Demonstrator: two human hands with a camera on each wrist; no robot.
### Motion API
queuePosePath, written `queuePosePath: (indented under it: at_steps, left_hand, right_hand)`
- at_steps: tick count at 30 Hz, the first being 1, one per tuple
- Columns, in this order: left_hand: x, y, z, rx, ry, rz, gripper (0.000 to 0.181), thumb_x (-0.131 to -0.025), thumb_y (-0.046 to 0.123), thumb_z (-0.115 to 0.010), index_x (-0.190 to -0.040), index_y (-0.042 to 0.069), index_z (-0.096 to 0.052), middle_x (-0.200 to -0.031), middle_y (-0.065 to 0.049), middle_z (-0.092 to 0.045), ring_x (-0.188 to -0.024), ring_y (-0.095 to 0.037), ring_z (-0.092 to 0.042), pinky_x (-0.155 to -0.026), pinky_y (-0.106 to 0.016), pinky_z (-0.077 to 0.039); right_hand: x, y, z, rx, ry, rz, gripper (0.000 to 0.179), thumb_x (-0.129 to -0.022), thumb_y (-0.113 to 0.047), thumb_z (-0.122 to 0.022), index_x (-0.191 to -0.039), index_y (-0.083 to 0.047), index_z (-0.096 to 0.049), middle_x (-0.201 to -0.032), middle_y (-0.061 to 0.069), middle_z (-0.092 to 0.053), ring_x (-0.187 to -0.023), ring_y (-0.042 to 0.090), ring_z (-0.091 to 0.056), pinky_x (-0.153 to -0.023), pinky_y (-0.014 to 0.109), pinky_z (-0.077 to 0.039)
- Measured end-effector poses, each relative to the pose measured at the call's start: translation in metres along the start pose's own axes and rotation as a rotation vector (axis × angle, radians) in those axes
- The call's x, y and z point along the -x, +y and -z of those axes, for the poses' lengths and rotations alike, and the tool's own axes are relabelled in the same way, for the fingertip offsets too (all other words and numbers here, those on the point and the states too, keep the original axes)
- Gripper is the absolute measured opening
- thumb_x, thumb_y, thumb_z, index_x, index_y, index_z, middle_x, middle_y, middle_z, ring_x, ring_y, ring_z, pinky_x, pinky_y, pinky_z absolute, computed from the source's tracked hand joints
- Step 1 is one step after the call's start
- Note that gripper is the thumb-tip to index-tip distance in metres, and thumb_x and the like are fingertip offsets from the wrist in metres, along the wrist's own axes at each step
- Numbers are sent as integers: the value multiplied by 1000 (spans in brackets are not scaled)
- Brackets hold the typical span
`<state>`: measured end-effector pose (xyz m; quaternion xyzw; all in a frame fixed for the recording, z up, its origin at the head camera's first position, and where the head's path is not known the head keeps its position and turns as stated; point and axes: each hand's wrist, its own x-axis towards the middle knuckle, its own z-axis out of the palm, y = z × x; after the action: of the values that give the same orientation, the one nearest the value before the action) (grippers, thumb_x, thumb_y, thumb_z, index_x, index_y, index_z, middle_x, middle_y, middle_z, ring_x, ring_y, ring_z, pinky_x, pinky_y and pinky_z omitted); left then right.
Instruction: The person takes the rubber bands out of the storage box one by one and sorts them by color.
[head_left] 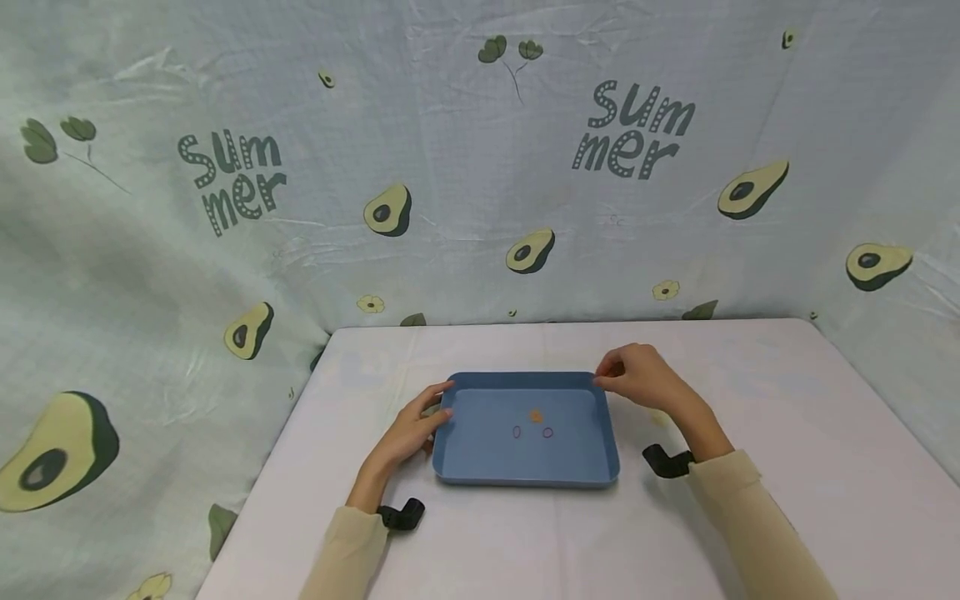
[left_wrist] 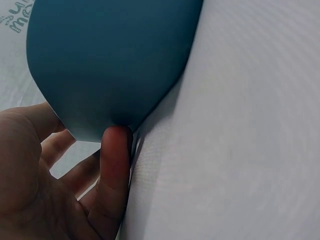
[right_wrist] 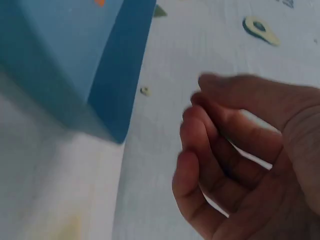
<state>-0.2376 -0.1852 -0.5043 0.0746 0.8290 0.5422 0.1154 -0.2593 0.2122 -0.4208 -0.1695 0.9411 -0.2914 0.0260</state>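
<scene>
A shallow blue tray (head_left: 487, 460) lies on the table. My left hand (head_left: 408, 429) holds its left side, with the thumb over the rim; the left wrist view shows fingertips against the tray's wall (left_wrist: 110, 65). Inside the tray are a small orange piece (head_left: 536, 416) and two thin red loops, one on the left (head_left: 513, 432) and one on the right (head_left: 543, 432). At the far right corner hovers my right hand (head_left: 641, 375), its fingers loosely bent and the thumb close to the index finger. Nothing shows between them in the right wrist view.
A white cloth covers the table (head_left: 517, 542), and a printed curtain (head_left: 450, 125) with avocados hangs behind it. Each wrist wears a black camera, one on the left (head_left: 402, 515) and one on the right (head_left: 667, 461). A faint yellow patch (head_left: 658, 417) shows beside the tray.
</scene>
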Motion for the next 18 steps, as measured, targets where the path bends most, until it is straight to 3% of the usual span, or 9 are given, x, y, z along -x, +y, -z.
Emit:
queuePosePath:
  at_steps: [11,18]
  left_hand:
    - [-2,-2,1,-5,-16,-18,56,-105,26,-61,-158,25,-44,-162,-26,-39,-91,-26,-65,-54,-34,-49]
    - [-2,-1,1,-1,-10,-9,56,-104,25,-61,-158,26,-44,-161,-24,-40,-95,-26,-66,-54,-33,-50]
  right_hand:
    - [-39,-48,-39,-1,-266,282,5,-92,-12,-76,-93,-8,-79,-88,-4,-76,-80,6,-66,-75,28,-56]
    - [-55,-57,-67,3,-364,297,8,-91,-5,-74,-95,-9,-80,-81,-2,-73,-72,9,-63,-68,25,-53]
